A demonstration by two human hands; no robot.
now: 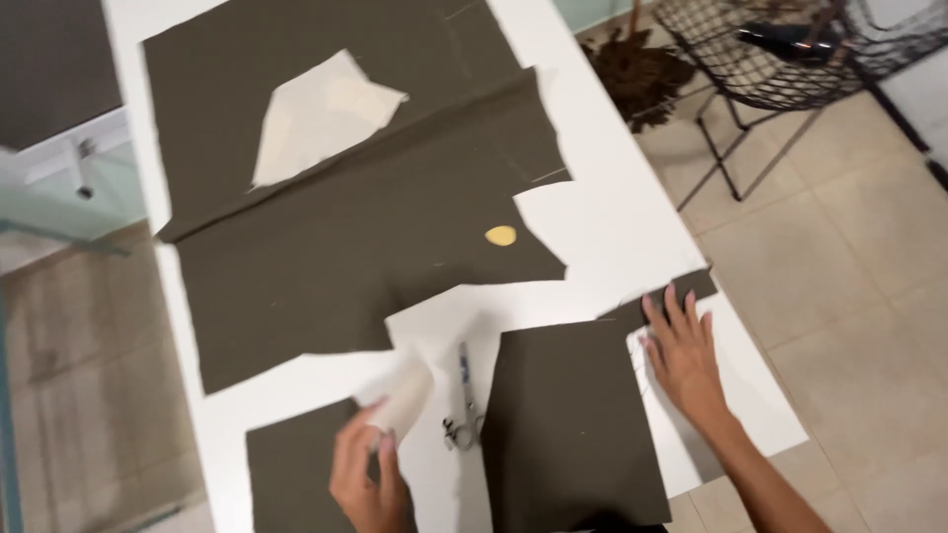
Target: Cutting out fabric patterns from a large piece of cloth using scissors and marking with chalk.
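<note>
Hands: left (367,474) grips paper (403,400), right (681,355) flattens fabric (573,424).

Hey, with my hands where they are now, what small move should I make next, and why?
Probably lay the paper piece in your left hand onto the dark fabric your right hand presses flat; scissors lie between them.

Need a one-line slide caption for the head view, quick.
Left hand lifts a pale paper piece beside scissors; right hand presses flat on dark cut fabric on a white table.
</note>
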